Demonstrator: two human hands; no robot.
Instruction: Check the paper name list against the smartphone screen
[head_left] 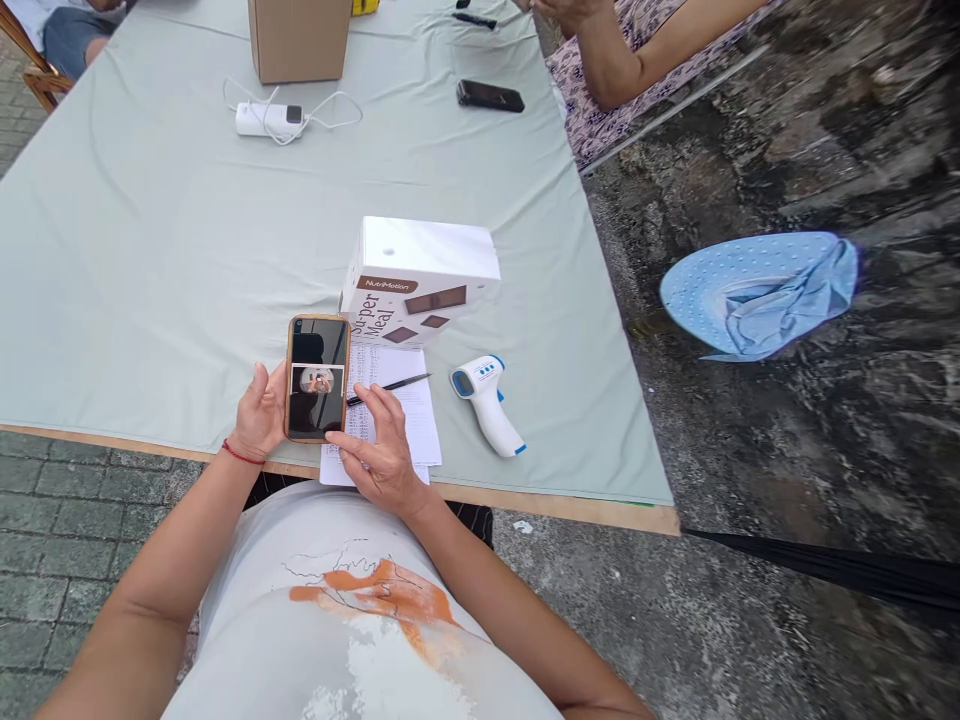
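A smartphone (317, 425) in a tan case is held upright over the table's near edge, its dark screen showing a small picture. My left hand (262, 410), with a red string at the wrist, is closed around the phone's left side. My right hand (382, 450) reaches to the screen's lower right corner with a fingertip, its fingers apart and holding nothing. Printed sheets (416, 420) lie beneath, with a black pen (409, 382) across them. Just behind stands a white "NutriMotion Super Meal" box (427, 250). To the right lies a white and blue infrared thermometer (491, 405).
The table (150, 250) has a pale green cloth. Farther back are a white device with a cable (259, 120), a cardboard box (300, 40) and a black object (490, 96). Another person's arm (615, 70) rests at the far right. A blue hat (757, 295) lies beyond the right edge.
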